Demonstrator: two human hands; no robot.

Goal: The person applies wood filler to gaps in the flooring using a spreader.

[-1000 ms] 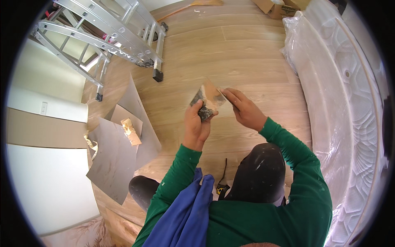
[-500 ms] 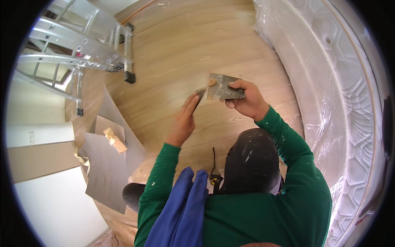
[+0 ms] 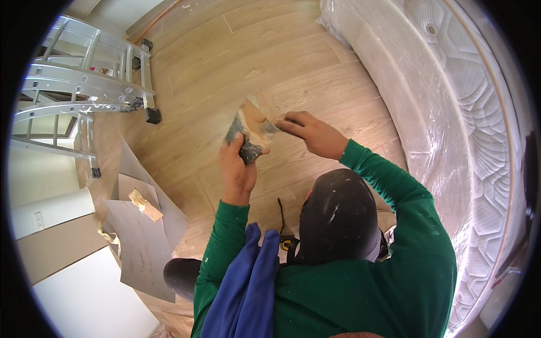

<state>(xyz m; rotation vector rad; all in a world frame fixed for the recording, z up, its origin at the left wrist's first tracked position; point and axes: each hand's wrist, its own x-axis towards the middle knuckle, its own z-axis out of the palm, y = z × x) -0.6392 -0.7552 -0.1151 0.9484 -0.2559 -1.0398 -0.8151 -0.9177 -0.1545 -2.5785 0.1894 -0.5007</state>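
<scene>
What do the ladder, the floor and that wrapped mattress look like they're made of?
Ladder: bare metal, probably aluminium, with a dull silver sheen and black end caps.
Floor: pale wood-look planks, matt, with grain and seams showing; whether laminate or real wood is unclear.
Mattress: white quilted fabric under clear, glossy, wrinkled plastic film.

Home under renovation: ladder, wrapped mattress, wood floor.

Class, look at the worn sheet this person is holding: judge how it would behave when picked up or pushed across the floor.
The worn sheet looks thin and probably light, since the left hand pinches it by one end alone. It bends where held, so it is likely floppy rather than stiff. The right hand touches its far edge; lying flat on the wooden floor it would likely slide, not roll.
</scene>
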